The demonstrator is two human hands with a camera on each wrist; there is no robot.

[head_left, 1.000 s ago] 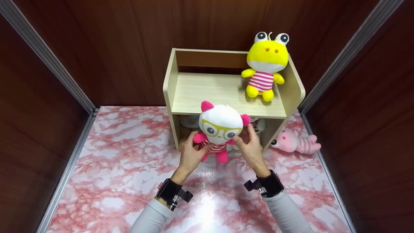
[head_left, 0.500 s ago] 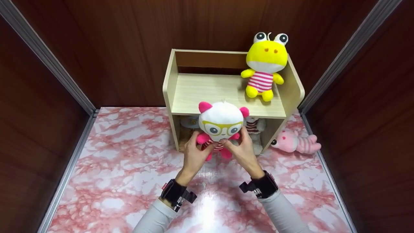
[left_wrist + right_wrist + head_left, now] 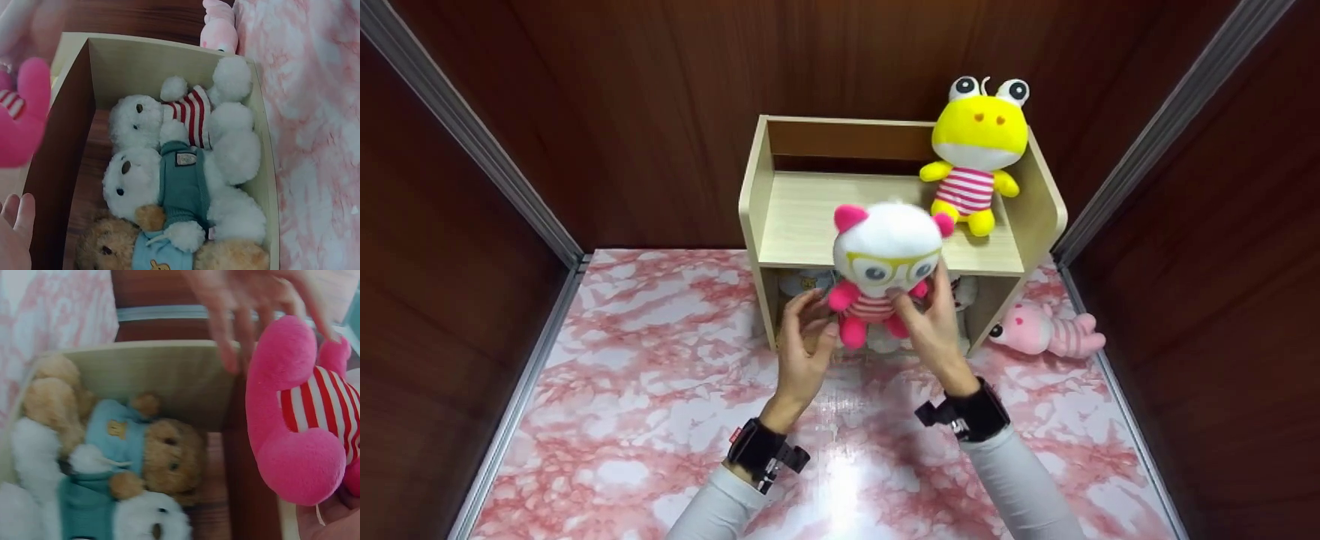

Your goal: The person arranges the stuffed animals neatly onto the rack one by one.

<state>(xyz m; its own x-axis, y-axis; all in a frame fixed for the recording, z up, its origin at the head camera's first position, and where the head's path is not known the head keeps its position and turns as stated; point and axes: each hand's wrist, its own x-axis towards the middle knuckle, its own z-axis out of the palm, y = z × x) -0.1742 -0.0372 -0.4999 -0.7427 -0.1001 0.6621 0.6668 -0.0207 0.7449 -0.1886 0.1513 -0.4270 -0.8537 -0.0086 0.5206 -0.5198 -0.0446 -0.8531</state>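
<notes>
A white-headed plush panda [image 3: 885, 238] with pink ears, pink limbs, yellow glasses and a red-striped body is held up before the shelf unit [image 3: 810, 217]. My right hand [image 3: 936, 330] grips it at its side, thumb on the front under the chin. My left hand [image 3: 802, 349] is beside the panda's other side, fingers spread and apart from it in the right wrist view. On the upper shelf, at the right end, sits a yellow plush frog [image 3: 979, 135] in a striped top.
The lower compartment holds a white bear [image 3: 135, 121] in red stripes, a white bear [image 3: 132, 180] in a green top, and a brown bear [image 3: 174, 458] in light blue. A pink plush toy [image 3: 1046, 334] lies on the floor right of the unit. Dark wooden walls surround it.
The panda has risen and shifted slightly right toward the upper shelf, carried by the right hand. My left hand has let go of it and spread its fingers.
</notes>
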